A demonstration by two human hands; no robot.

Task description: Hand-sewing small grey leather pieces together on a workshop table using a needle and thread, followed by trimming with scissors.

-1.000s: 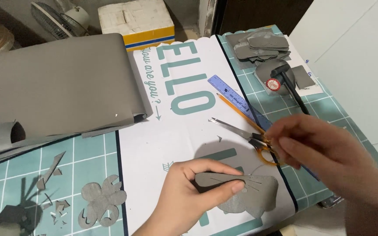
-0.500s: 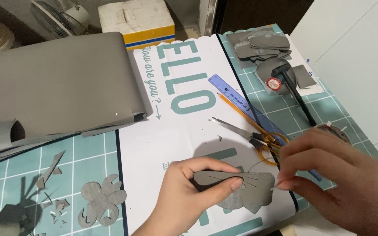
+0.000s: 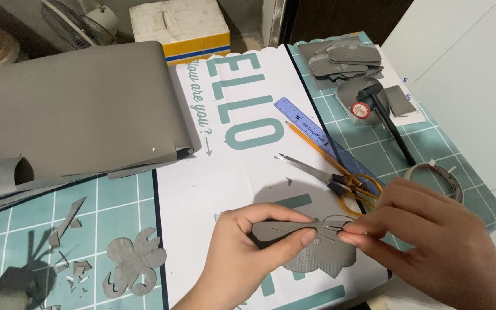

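My left hand (image 3: 242, 252) pinches a folded grey flower-shaped cutout (image 3: 311, 252) between thumb and fingers, low over the white lettered sheet (image 3: 242, 143). My right hand (image 3: 431, 241) meets it from the right, fingertips pinching the cutout's edge at about the middle. Just behind the hands lie orange-handled scissors (image 3: 334, 178), blades apart, with nothing holding them.
A purple ruler (image 3: 305, 123) and an orange pencil (image 3: 311, 143) lie beyond the scissors. A large curled grey sheet (image 3: 70, 109) covers the left. Another flower cutout (image 3: 133, 267) and scraps lie on the teal cutting mat (image 3: 116, 201). Grey cut pieces (image 3: 345, 57), a black tool (image 3: 391, 123) and a tape roll (image 3: 437, 175) sit on the right.
My right hand has left the scissors on the sheet and come down left onto the grey cutout. My left hand keeps its pinch on the cutout.
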